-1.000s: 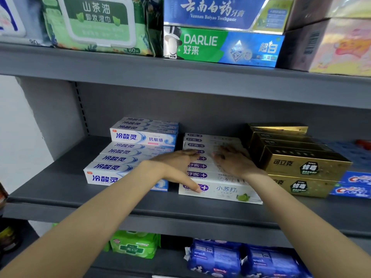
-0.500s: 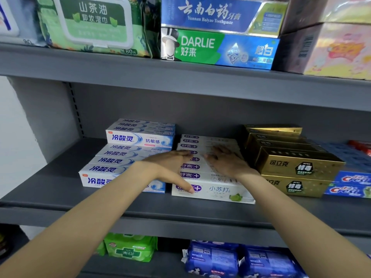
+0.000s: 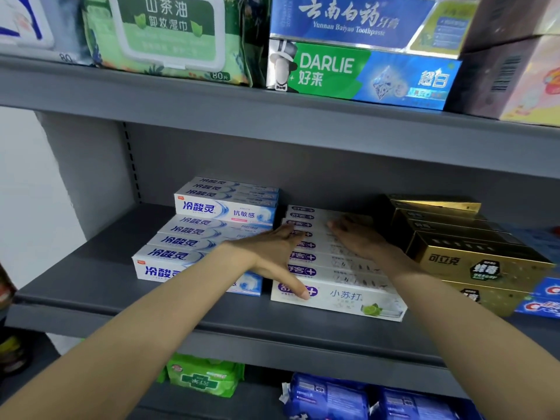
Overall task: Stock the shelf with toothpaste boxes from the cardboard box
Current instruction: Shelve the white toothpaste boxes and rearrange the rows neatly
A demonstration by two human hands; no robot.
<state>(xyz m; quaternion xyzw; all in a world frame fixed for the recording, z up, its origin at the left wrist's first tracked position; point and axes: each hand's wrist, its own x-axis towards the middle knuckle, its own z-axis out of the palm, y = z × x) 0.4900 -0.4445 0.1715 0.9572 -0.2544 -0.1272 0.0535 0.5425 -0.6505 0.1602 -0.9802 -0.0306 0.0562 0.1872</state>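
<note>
Grey shelf in head view, middle tier, carrying three groups of toothpaste boxes. Against the frame half a second earlier the scene is almost unchanged: both hands rest on the same row as before, and only the viewpoint has shifted slightly. At centre, the white boxes lie flat in a row running from front to back; the front one reads "小苏打" beside a lime picture and a purple mark ending in "+". The left hand lies spread on the left end of this row, fingers straight, thumb touching the front box face. The right hand lies flat on the box tops farther back, fingers extended. Just left, the blue-white boxes are stacked in steps, marked "冷酸灵" and "抗敏感". Just right, the gold boxes read "可立克". The tier above holds a "DARLIE 好来" box, a "Yunnan Baiyao Toothpaste" box stacked on it, and a green wipes pack marked "山茶油".
</note>
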